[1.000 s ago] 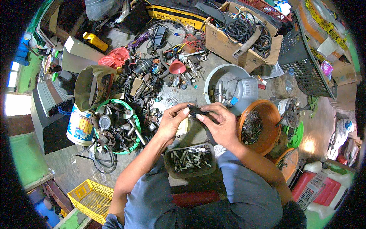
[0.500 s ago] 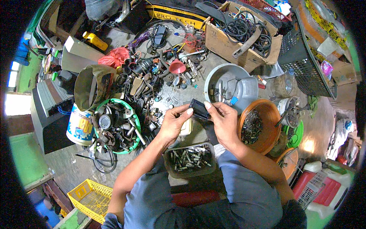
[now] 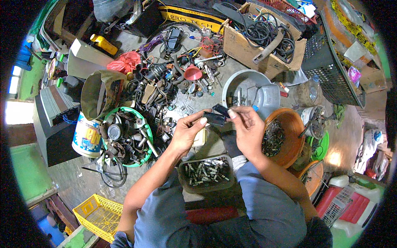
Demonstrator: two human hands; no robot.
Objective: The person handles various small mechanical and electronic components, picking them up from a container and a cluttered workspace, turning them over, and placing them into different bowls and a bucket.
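In front of my chest, my left hand [image 3: 185,133] pinches a small black box-shaped plastic part [image 3: 214,119] between thumb and fingers. My right hand [image 3: 249,129] is closed on a second black piece [image 3: 221,109], tilted just above the first. I cannot tell whether the two pieces still touch or are joined. Below my hands, between my legs, sits a dark rectangular tub [image 3: 206,190] with many small metal and white cylindrical pieces in it. A pale yellowish container [image 3: 199,138] stands partly hidden behind my left wrist.
Loose parts [image 3: 159,87] cover the floor ahead and left. A green basin [image 3: 148,151] of parts lies left. To the right stand a grey basin [image 3: 233,78], an orange basin [image 3: 291,142] and a cardboard box [image 3: 244,51] of cables. A yellow crate [image 3: 93,202] sits lower left.
The black part, seen before as one block between both hands, now shows as two pieces at an angle. My right hand has shifted slightly right and turned; my left has barely moved.
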